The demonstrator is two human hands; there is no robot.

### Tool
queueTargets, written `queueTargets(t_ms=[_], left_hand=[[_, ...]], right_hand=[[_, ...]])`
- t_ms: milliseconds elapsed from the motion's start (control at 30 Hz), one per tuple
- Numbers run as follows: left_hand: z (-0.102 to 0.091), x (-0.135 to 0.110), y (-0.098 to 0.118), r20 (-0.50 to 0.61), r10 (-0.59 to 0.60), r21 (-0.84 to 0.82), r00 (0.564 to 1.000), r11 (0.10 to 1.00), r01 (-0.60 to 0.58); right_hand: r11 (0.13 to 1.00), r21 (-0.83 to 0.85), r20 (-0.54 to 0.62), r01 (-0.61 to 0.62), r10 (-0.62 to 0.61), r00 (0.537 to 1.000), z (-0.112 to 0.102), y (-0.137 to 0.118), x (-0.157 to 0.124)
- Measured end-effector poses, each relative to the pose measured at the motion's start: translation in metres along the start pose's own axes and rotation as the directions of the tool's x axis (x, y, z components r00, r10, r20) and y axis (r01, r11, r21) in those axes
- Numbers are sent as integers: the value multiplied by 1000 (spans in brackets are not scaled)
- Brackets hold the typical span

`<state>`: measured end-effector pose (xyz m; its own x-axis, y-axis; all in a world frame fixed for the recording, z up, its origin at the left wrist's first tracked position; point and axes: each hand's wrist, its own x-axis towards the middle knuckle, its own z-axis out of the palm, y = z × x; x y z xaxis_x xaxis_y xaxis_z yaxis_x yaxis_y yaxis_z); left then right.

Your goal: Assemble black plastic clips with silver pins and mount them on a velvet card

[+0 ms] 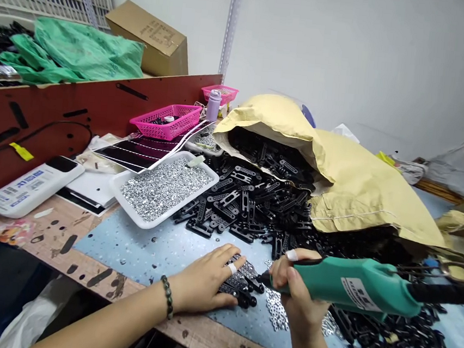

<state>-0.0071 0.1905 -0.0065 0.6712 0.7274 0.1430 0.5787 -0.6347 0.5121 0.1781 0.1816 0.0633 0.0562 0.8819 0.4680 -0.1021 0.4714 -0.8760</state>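
A short row of black parts [241, 284] lies at lower centre on the table [146, 248], pinned under the flat, open left hand [205, 283]. The right hand [298, 295] has its grip clamped on a green screwdriver [352, 287], tip at the row. Loose screws [276, 309] lie just beside. The heap [262, 204] behind suggests most remains.

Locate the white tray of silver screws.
Head view, left of centre: the white tray lies beyond the left hand, beside the black parts pile.
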Motion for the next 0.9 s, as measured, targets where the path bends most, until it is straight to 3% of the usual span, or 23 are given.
queueTargets(t_ms=[200, 400, 700, 900], left_hand=[[0, -1, 0, 2, 15, 26, 1000, 1000, -15], [-4, 1, 3, -8, 20, 25, 1000, 999, -20], [-5, 1, 5, -2, 16, 25, 1000, 1000, -16], [-4, 1, 4, -3, 16, -13, 1000, 1000, -16]], right_hand=[[997, -35, 66, -69, 71, 995, 5, 1, 0], [995, 76, 51, 67, -71, 996, 11, -18, 0], [998, 70, 96, -5, -2, 995, 14, 3, -4], [998, 64, 81, 23, -28, 996, 11, -8, -1]])
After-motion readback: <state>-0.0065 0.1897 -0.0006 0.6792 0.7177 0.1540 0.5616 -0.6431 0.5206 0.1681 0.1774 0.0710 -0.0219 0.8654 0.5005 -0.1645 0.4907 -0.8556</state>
